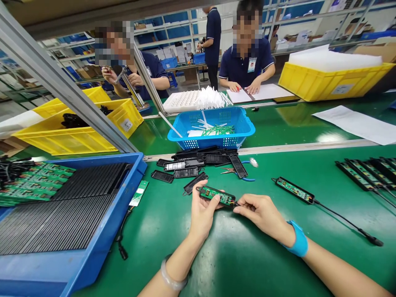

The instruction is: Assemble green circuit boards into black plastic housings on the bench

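Observation:
My left hand (202,208) is closed around a green circuit board (218,196) seated in a narrow black case, its thumb pressed on the board. At the board's right end, my right hand (262,212) pinches the black cable (236,203) where it leaves the case. To the right lies a similar cased board (295,189) with its black cable stretched across the green table. Loose black case pieces (185,172) are heaped just beyond my hands. Beside them are blue-handled pliers (247,179), partly covered by a case piece. A bare board with a cable (138,194) rests left of my hands.
A blue tray (93,251) at left holds rows of black cases and stacked green boards. Ahead stands a blue basket (213,142) with white and green strips. Several cased boards (355,175) lie far right. Yellow bins (334,84) and co-workers are across the table.

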A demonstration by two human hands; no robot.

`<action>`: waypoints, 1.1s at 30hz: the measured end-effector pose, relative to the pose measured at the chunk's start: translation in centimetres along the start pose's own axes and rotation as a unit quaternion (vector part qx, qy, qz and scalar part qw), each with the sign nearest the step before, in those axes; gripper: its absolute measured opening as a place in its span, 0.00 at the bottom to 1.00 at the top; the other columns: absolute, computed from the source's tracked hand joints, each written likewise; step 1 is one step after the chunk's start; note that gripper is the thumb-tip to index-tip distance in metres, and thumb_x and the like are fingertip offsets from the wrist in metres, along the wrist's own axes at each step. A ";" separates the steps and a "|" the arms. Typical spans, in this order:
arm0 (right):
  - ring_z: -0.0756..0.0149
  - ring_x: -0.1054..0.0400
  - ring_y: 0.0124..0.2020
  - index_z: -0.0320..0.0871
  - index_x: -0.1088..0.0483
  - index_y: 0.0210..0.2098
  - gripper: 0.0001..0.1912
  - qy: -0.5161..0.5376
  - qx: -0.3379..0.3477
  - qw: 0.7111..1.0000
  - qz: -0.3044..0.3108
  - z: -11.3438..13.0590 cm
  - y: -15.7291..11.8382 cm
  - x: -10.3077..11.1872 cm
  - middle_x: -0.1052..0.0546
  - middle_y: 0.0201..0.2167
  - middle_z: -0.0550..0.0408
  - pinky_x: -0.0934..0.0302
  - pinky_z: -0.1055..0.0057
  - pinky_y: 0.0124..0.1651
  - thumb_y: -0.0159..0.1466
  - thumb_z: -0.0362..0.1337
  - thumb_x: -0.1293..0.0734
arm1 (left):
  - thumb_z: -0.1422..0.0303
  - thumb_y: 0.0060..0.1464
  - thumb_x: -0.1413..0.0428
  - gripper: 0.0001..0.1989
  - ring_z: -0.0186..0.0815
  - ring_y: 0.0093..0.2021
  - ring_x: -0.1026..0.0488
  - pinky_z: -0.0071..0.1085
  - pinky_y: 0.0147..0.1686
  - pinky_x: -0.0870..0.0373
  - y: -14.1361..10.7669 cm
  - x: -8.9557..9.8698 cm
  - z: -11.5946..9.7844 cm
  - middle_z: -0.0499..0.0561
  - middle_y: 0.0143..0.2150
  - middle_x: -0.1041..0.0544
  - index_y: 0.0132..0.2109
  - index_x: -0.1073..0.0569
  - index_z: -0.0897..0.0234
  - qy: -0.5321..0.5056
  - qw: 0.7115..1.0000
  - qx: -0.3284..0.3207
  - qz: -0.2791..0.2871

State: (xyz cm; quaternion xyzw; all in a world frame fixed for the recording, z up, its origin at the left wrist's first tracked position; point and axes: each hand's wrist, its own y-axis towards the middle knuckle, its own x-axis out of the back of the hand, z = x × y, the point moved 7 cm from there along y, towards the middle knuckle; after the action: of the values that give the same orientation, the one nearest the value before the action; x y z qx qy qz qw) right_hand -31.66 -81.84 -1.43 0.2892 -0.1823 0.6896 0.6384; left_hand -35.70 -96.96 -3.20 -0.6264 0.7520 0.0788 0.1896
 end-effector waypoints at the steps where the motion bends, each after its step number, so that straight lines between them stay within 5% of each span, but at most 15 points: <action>1: 0.69 0.40 0.23 0.44 0.34 0.23 0.20 0.005 0.008 1.000 -0.004 0.1 0.0 0.0 0.31 0.20 0.59 0.49 0.73 0.27 0.65 0.51 0.37 | 0.66 0.49 0.36 0.29 0.41 0.42 0.22 0.32 0.36 0.25 -0.1 -0.1 0.0 0.49 0.37 0.22 0.53 0.43 0.58 0.003 1.000 -0.005 0.005; 16: 0.71 0.35 0.21 0.42 0.29 0.28 0.23 0.124 -0.036 0.987 0.093 -0.3 -0.1 -1.3 0.29 0.18 0.59 0.43 0.75 0.27 0.69 0.48 0.46 | 0.65 0.50 0.37 0.32 0.42 0.40 0.21 0.35 0.38 0.25 -0.4 -0.4 -0.6 0.50 0.36 0.22 0.56 0.45 0.58 -0.010 0.999 -0.014 0.036; 20: 0.69 0.36 0.23 0.44 0.33 0.38 0.15 0.088 -0.017 0.993 0.076 0.3 -0.1 -1.2 0.30 0.21 0.60 0.43 0.73 0.29 0.70 0.43 0.47 | 0.65 0.50 0.36 0.31 0.42 0.42 0.22 0.37 0.43 0.27 -0.7 -0.6 -0.7 0.50 0.36 0.21 0.55 0.44 0.58 0.005 0.999 -0.031 0.032; 23: 0.68 0.39 0.23 0.45 0.37 0.34 0.13 0.015 -0.006 1.000 0.026 1.1 -0.2 -0.4 0.32 0.22 0.60 0.48 0.71 0.28 0.70 0.42 0.48 | 0.66 0.50 0.37 0.28 0.40 0.43 0.23 0.36 0.48 0.30 -1.0 -0.8 -1.0 0.51 0.37 0.21 0.54 0.42 0.59 0.013 0.998 -0.051 0.028; 29: 0.70 0.36 0.24 0.45 0.35 0.30 0.16 0.124 0.006 0.987 0.101 2.7 -0.7 -0.8 0.29 0.21 0.60 0.44 0.73 0.29 0.69 0.46 0.43 | 0.66 0.48 0.39 0.30 0.33 0.28 0.26 0.26 0.28 0.29 -0.7 -0.7 0.0 0.50 0.33 0.21 0.56 0.41 0.61 -0.050 0.995 0.073 0.035; 33: 0.68 0.34 0.28 0.44 0.30 0.33 0.12 0.064 0.062 0.996 -0.014 2.5 -0.5 0.3 0.27 0.27 0.57 0.41 0.72 0.32 0.69 0.41 0.41 | 0.69 0.45 0.43 0.30 0.25 0.15 0.40 0.19 0.12 0.47 -0.8 -1.1 1.2 0.46 0.28 0.24 0.57 0.39 0.63 0.040 0.985 0.143 0.085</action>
State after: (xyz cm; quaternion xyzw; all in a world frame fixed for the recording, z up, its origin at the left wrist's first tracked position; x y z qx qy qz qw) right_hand -30.74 -83.14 0.64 0.2858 -0.0943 0.7080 0.6389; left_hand -34.50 -95.67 -3.71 -0.5297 0.8128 -0.0387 0.2392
